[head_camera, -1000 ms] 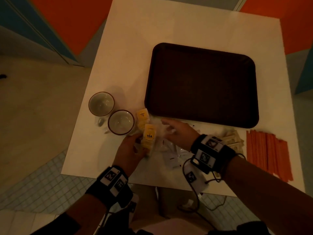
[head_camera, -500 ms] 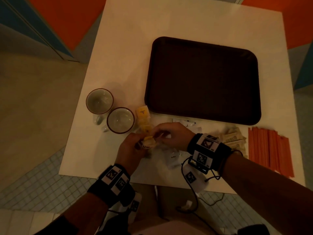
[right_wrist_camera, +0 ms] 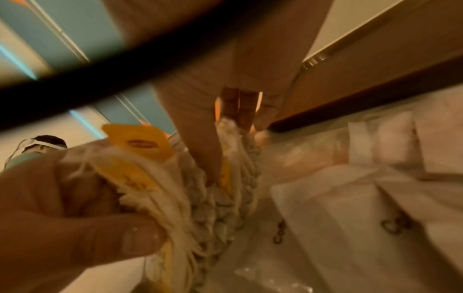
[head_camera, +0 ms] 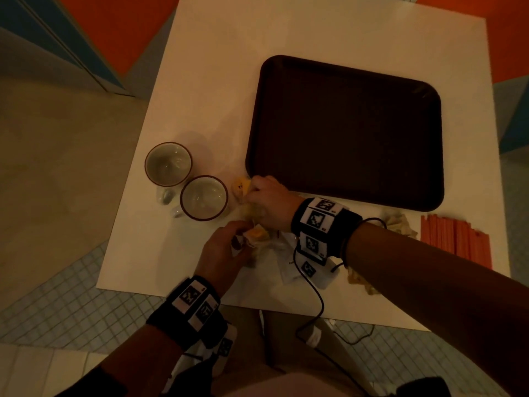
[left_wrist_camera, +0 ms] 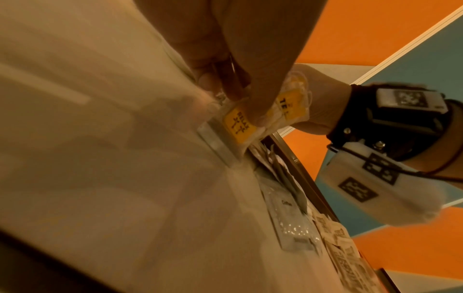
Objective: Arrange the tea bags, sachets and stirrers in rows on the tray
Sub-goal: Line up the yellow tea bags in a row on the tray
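Your left hand (head_camera: pixel 221 252) pinches a bunch of tea bags (head_camera: pixel 256 235) w/ yellow tags, thumb and fingers curled round them, held low over the near part of the white surface (head_camera: pixel 211 81). In the left wrist view one tag reads "RELAX", another "TEA", both clamped under your thumb.

Your right hand (head_camera: pixel 270 200) reaches across to the loose tea bags (head_camera: pixel 242 187) lying just off the tray's near-left corner, next to the nearer cup. In the right wrist view its fingers (right_wrist_camera: pixel 200 142) point down and close on a tea bag there; grip looks like a pinch, though the pic is blurred.

The tray (head_camera: pixel 345 133) is dark brown, sits on the far-right part of the surface, nothing on it.

White sachets (head_camera: pixel 287 266) lie on the surface near you, partly under your right wrist. Brown printed sachets (head_camera: pixel 399 223) are heaped by the tray's near-right corner, more peeking out below your forearm. Orange stirrers (head_camera: pixel 455 239) lie side by side at the right edge, just beside the brown sachets.

Two empty cups (head_camera: pixel 186 180) w/ dark rims stand left of the tray, touching or nearly so. Both wrists carry black bands w/ marker tags.
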Tool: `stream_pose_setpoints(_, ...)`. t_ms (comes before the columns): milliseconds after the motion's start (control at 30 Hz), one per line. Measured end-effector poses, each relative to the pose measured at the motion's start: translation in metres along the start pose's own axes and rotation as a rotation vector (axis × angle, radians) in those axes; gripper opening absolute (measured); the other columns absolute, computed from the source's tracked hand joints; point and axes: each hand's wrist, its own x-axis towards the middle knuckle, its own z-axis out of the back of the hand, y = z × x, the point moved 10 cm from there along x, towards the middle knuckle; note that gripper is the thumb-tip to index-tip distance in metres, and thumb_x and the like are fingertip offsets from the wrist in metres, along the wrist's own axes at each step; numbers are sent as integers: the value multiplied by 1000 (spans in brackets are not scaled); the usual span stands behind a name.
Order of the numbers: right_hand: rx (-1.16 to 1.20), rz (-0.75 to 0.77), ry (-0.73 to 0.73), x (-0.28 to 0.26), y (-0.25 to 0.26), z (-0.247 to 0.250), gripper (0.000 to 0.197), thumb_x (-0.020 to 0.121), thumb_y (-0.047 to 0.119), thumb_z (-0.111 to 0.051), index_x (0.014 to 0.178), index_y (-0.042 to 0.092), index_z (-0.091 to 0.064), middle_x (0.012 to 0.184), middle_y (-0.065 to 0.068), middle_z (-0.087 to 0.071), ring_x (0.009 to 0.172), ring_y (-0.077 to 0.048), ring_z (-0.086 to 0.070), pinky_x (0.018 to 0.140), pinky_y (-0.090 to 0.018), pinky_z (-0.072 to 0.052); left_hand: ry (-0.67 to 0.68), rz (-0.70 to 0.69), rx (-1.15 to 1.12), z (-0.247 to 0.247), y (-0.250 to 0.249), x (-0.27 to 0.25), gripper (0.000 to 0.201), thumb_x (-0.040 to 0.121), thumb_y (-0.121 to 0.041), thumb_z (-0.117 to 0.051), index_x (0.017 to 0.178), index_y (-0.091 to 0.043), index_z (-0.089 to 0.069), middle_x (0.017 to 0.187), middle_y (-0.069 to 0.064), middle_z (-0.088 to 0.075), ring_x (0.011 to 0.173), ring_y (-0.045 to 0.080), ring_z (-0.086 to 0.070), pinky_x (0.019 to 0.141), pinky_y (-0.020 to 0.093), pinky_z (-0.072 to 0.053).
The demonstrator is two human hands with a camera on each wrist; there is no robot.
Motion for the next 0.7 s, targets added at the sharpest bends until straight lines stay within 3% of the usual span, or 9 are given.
stream_pose_setpoints(100, 47, 63, 8, -2, 4, -2, 33, 88, 15, -57, 120, 8, -56, 124, -14, -46, 113, -30, -43, 94, -34, -37, -23, -5, 27, 4, -1, 1, 34, 76, -9, -70, 107, -21, -62, 82, -14, -48, 69, -1, -45, 63, 10, -33)
stream_pose_setpoints(200, 62, 60, 47, -9, 5, -4, 36, 87, 13, -55, 123, 13, -52, 128, -9, -49, 117, -26, -44, 96, -35, -39, -24, -1, 35, 6, 0, -1, 25, 74, -9, -73, 90, -23, -61, 81, -6, -52, 67, 1, -45, 62, 13, -34)
stream_pose_setpoints(333, 130, 24, 45, -15, 3, -7, 33, 84, 18, -58, 117, 13, -56, 122, -10, -57, 113, -27, -51, 96, -38, -43, -42, -56, 19, 10, -6, -2, 38, 74, -8, -73, 83, -38, -51, 80, -11, -52, 68, 1, -50, 62, 11, -35)
stream_pose_setpoints(467, 248, -25, -42, -20, -4, 2, 27, 85, 18, -60, 111, 12, -61, 115, -10, -63, 106, -25, -57, 91, -32, -45, -34, -108, -52, 18, -16, -6, 49, 73, -5, -73, 84, -45, -46, 82, -21, -53, 76, -10, -51, 65, 5, -38)
stream_pose_setpoints(533, 313, -25, -131, -27, -6, 14, 28, 85, 15, -60, 112, 11, -62, 115, -10, -64, 105, -22, -58, 87, -25, -42, -59, -152, -86, 26, -19, -7, 49, 71, -2, -75, 86, -41, -49, 76, -22, -57, 73, -9, -52, 66, 3, -39)
stream_pose_setpoints(600, 350, -20, -194, -35, -6, 23, 28, 85, 10, -59, 113, 11, -62, 113, -8, -65, 103, -20, -59, 83, -21, -41, -77, -188, -106, 33, -22, -8, 54, 70, 0, -75, 85, -46, -50, 82, -28, -59, 72, -6, -53, 66, 5, -41)
stream_pose_setpoints(700, 345, -16, -228, -40, -3, 27, 27, 83, 7, -58, 109, 11, -63, 110, -9, -65, 99, -23, -59, 83, -26, -43, -58, -208, -132, 34, -23, -3, 58, 70, -2, -75, 85, -54, -54, 88, -32, -58, 75, -4, -55, 69, 6, -43)
